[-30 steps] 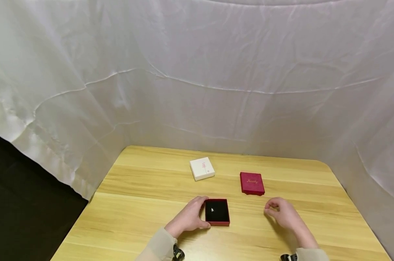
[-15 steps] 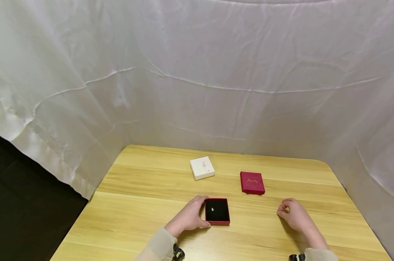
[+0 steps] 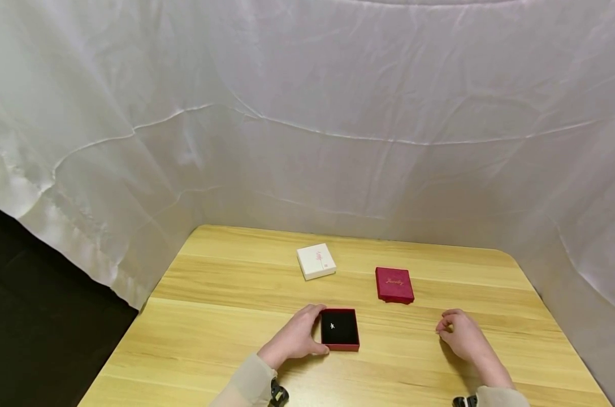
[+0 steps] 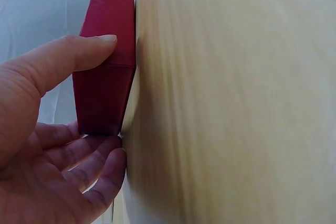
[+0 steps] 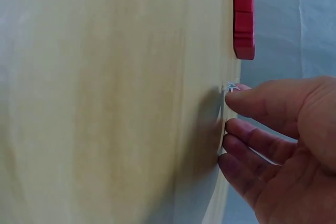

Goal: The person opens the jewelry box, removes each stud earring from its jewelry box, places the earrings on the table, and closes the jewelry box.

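Observation:
My left hand (image 3: 295, 333) grips the left side of a lidless red jewelry box (image 3: 340, 347). In the left wrist view the thumb (image 4: 86, 53) presses one red side wall, and the fingers curl by another side. On the box's black padding lies a small silver star-shaped earring (image 3: 332, 326), left of its middle. Off to the right, my right hand (image 3: 462, 336) is low over the table. Between its thumb and index fingertip it pinches a small silver star-shaped earring (image 5: 231, 86), seen in the right wrist view; the fingers hide part of it.
Behind the lidless box, a white box (image 3: 316, 261) with a pink print stands at the back. A dark red lid-like box (image 3: 394, 284) with gold lettering lies right of it. Pale curtains (image 3: 368, 141) hang around the wooden table (image 3: 226, 282).
My right hand has moved a little to the right across the table, then almost stopped. The left hand and the lidless box have stayed in place.

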The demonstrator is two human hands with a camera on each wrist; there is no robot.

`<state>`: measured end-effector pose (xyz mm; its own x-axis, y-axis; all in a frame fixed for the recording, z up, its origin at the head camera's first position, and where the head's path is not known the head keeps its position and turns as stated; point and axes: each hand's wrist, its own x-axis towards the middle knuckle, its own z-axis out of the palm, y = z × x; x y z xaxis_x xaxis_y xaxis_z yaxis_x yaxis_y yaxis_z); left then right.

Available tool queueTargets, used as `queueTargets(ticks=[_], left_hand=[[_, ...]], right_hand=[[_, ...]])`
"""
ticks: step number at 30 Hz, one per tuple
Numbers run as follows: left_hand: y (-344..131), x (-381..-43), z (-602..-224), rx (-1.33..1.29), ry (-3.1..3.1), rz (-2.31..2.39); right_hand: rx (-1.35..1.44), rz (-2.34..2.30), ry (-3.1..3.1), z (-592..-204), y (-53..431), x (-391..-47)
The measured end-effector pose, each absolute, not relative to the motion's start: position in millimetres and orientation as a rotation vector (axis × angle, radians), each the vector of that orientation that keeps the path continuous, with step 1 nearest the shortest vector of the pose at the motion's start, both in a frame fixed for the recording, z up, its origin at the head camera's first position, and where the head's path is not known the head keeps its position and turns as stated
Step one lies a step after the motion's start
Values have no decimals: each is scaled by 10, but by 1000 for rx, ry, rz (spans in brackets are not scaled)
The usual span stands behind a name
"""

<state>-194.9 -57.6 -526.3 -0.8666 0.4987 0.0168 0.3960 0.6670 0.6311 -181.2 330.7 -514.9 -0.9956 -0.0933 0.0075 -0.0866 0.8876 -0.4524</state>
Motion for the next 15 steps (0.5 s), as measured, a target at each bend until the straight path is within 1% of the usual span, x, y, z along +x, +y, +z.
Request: queueTargets(ticks=[7, 15], left_hand=[[-572, -1955, -5277, 734, 2722, 971], [-577, -1957, -5285, 740, 2734, 963]], right_hand=[[-147, -755, 3027, -5156, 3350, -1807], [-124, -907, 2960, -5057, 3384, -1778]])
